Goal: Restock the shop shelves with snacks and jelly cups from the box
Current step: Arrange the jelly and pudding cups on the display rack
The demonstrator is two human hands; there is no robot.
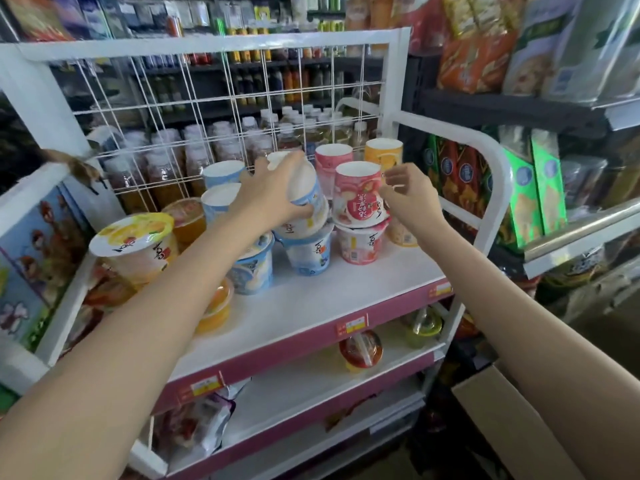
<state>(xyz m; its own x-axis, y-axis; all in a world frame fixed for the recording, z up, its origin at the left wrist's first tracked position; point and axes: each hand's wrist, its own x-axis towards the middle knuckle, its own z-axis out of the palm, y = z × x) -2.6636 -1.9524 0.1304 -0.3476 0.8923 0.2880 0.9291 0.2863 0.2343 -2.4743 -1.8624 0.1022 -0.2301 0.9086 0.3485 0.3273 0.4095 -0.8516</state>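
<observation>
My left hand grips an upside-down blue and white jelly cup and holds it tilted on top of another blue cup on the top white shelf. My right hand hovers just right of an upside-down pink jelly cup that is stacked on a second pink cup; its fingers are loosely curled and hold nothing. A yellow-lidded cup stands at the left of the shelf. The cardboard box sits low at the right.
More blue, pink and orange cups stand behind against the white wire grid. Lower shelves hold a red-lidded cup, a green cup and a snack bag. A rack of boxed snacks lies to the right.
</observation>
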